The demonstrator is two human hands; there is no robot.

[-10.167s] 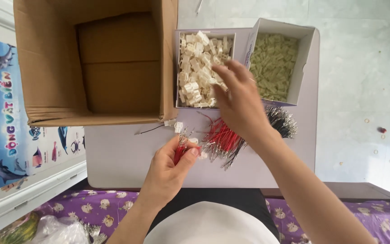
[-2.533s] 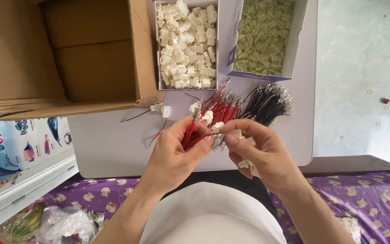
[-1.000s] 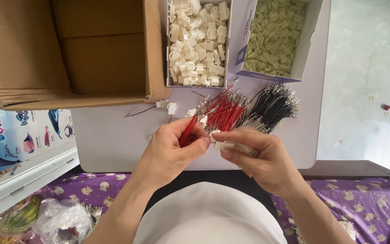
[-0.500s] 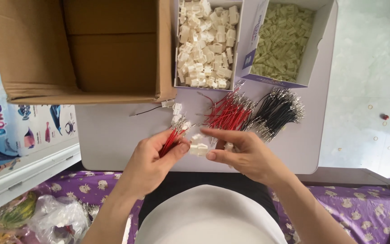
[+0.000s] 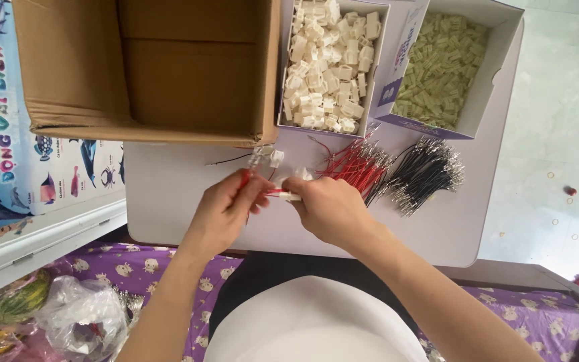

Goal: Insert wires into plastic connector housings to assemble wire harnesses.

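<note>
Red wire [image 5: 273, 193] now bridges my hands: left hand [image 5: 226, 208] pinches its lead, right hand [image 5: 326, 208] clamps the white connector housing [image 5: 288, 196], closer together than half a second ago. Red wire bundle [image 5: 356, 164] lies at one o'clock on the worktop [image 5: 169, 194].

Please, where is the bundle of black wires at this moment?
In the head view, the bundle of black wires lies on the white table, right of the red wires and below the box of pale green parts.
</note>
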